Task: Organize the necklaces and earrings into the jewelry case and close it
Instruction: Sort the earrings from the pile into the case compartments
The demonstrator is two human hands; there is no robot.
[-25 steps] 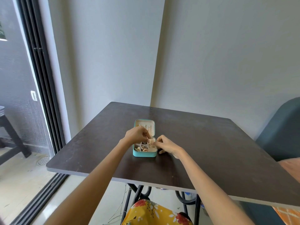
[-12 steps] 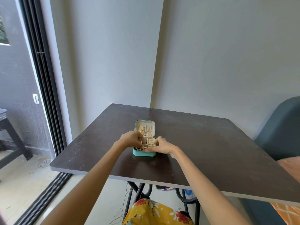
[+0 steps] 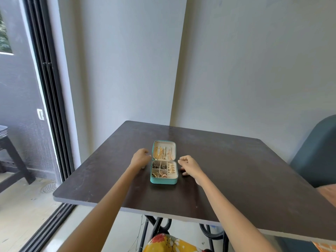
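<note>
No legible text, label, brand, number or sign anywhere; none on the open teal jewelry case point(image 3: 163, 180), inside its lid or on its rim; none on the dark counter point(image 3: 236, 170); none on the walls.

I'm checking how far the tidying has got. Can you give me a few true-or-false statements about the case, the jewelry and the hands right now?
1. The jewelry case lies open on the table. True.
2. The left hand holds a necklace. False: it holds nothing, beside the case.
3. Gold necklaces sit in the lid. True.
4. The right hand presses the lid shut. False: it is right of the case, off the lid.
5. Loose jewelry lies on the table. False: none shows there.
</note>
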